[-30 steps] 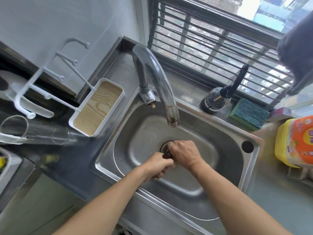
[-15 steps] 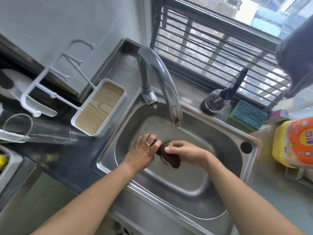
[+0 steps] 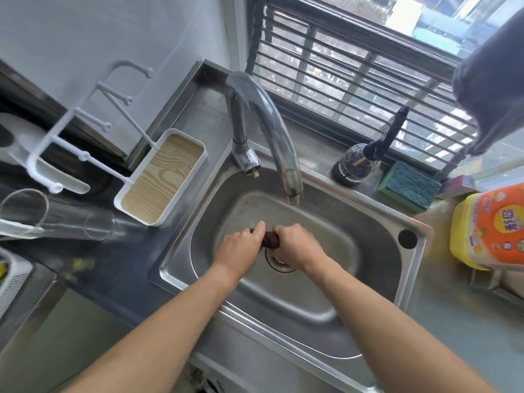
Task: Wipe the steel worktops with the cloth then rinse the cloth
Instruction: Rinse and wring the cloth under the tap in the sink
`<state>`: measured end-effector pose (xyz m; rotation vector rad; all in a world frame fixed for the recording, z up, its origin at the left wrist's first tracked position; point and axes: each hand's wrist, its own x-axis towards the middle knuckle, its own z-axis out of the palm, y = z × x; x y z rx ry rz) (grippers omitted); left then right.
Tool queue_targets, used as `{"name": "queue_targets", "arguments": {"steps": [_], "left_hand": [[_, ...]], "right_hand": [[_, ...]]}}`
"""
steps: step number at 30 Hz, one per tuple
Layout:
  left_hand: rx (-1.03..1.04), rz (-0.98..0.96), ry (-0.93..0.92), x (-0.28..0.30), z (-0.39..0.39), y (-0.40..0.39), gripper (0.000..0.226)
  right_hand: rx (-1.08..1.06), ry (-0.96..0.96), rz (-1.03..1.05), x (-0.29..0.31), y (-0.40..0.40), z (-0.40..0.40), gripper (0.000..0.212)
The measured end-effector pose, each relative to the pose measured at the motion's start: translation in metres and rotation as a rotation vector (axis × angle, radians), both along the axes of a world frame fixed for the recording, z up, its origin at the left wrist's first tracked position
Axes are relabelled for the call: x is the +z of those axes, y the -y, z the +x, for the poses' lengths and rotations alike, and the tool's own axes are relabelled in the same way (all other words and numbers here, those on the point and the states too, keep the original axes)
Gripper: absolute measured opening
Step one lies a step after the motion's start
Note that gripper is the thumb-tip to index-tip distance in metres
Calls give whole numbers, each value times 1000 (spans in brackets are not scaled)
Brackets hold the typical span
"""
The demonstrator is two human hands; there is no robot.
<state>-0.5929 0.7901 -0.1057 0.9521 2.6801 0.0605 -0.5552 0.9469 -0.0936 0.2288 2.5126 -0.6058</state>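
the cloth, hanging loose between the hands half a second earlier, was bunched into a tight dark roll at frame centre over the sink drain. left hand and right hand both gripped it, apparently wringing; no water ran, so rinsing appeared nearly finished.

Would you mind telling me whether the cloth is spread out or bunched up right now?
Bunched up. The dark cloth shows only as a tight roll between the left hand and right hand, both gripping it above the sink drain.

both hands hold the cloth over the sink, below the tap.
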Motion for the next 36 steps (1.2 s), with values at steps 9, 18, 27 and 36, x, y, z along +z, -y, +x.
{"name": "queue_targets", "arguments": {"steps": [9,18,27,36], "left_hand": [[152,71,651,20,8,-22,20],[501,307,1529,26,7,-8,22],[67,-59,473,-15,7,3,43],[-132,141,135,-18,-3,19,41]], "right_hand": [[220,-285,200,-23,-23,26,9],[228,-471,228,-36,-17,35,31],[-46,-10,-250,-25,-13,22,50],[-532,333,-965,-13,-38,21,74]]}}
